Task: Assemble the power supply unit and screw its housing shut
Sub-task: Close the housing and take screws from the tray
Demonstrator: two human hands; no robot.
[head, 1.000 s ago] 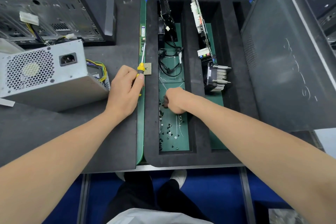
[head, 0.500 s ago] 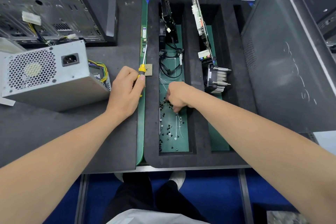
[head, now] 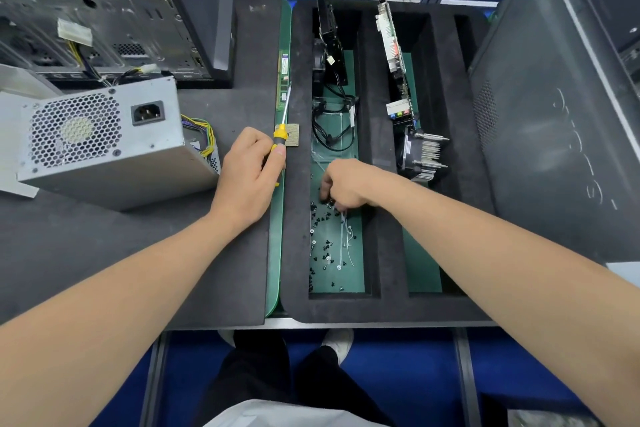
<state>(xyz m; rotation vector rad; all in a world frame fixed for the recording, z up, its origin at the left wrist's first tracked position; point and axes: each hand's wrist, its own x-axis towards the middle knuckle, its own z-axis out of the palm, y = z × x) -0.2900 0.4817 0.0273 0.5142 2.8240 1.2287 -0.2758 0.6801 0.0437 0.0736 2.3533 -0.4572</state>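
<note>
The grey power supply unit [head: 104, 139] lies on the dark foam mat at the left, its fan grille and power socket facing me, coloured wires trailing from its right end. My left hand [head: 247, 177] grips a yellow-handled screwdriver [head: 282, 125] just right of the unit, shaft pointing away from me. My right hand [head: 341, 185] reaches down into the left slot of the black foam tray [head: 298, 184], fingers curled among several small black screws [head: 323, 246]. Whether a screw is pinched between the fingertips is hidden.
An open metal computer case [head: 104, 28] stands behind the power supply. The tray also holds a fan with cables [head: 329, 55], a circuit card [head: 394, 52] and a heatsink [head: 424, 158]. A small chip [head: 292, 135] lies by the screwdriver. A dark side panel [head: 561, 114] leans at right.
My right hand has shifted slightly away from me within the screw slot, working among the screws. My left hand and the screwdriver have stayed put.
</note>
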